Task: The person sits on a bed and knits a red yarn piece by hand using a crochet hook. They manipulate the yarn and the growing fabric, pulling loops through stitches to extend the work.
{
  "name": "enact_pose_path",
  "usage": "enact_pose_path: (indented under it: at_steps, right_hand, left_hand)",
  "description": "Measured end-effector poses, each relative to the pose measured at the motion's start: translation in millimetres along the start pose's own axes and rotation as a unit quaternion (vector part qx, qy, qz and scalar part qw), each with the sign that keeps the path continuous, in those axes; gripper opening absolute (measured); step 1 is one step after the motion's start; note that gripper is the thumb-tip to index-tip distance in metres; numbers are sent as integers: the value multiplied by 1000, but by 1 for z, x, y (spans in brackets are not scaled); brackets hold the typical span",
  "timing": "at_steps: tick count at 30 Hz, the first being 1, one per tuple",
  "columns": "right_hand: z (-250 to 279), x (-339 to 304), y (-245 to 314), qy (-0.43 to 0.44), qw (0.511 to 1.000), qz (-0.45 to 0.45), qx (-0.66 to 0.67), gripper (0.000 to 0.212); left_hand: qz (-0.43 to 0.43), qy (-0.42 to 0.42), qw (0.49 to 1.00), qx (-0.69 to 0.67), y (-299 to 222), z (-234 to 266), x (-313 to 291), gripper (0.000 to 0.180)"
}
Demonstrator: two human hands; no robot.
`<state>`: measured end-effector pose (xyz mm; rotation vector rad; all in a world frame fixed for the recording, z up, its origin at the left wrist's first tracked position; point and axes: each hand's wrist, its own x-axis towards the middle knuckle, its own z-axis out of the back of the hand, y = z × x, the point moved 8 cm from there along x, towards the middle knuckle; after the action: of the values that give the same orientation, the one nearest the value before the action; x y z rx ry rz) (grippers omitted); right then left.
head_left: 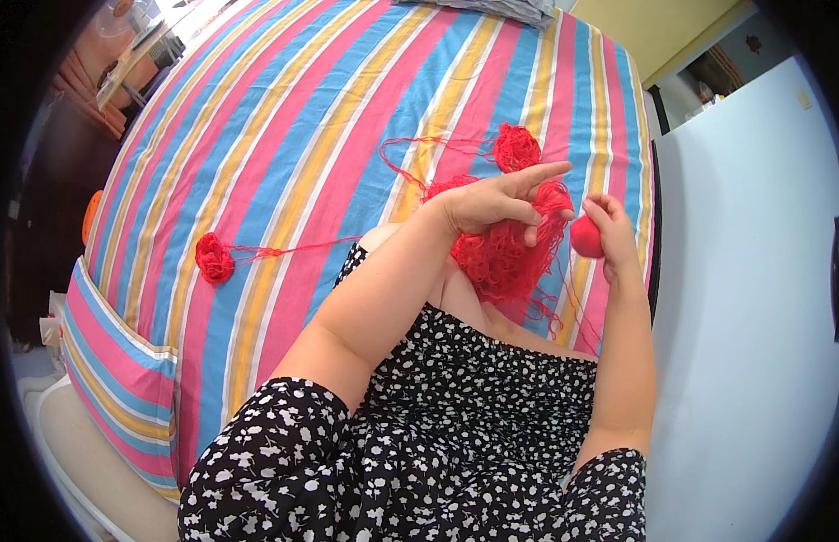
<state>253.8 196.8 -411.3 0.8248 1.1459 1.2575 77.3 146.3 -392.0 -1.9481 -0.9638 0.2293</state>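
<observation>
A tangled heap of red yarn point(510, 262) lies over my lap and on the striped bed cover. My left hand point(501, 200) is stretched across the top of the heap, index finger extended and thumb apart. Loose strands lie against its fingers; whether any loop passes around them I cannot tell. To the right, my right hand point(615, 237) is closed on a smooth, round red yarn ball point(586, 237). Thin strands hang below the ball. A looser red clump point(517, 148) sits just beyond my left hand, and another small red bundle point(215, 258) lies at left, trailing a strand toward me.
The bed cover point(347, 117) has pink, blue, yellow and white stripes. A matching striped pillow point(121, 379) is at the lower left beside a white chair point(94, 452). Grey folded fabric point(501, 9) lies at the far edge. A pale wall point(754, 298) rises on the right.
</observation>
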Motion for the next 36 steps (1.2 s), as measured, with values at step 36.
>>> enact_pose_path:
  at_steps: [36]
  right_hand:
    - [10, -109, -14, 96, 993, -70, -6, 27]
  left_hand:
    - [-24, -108, 928, 356, 6, 3, 8, 39]
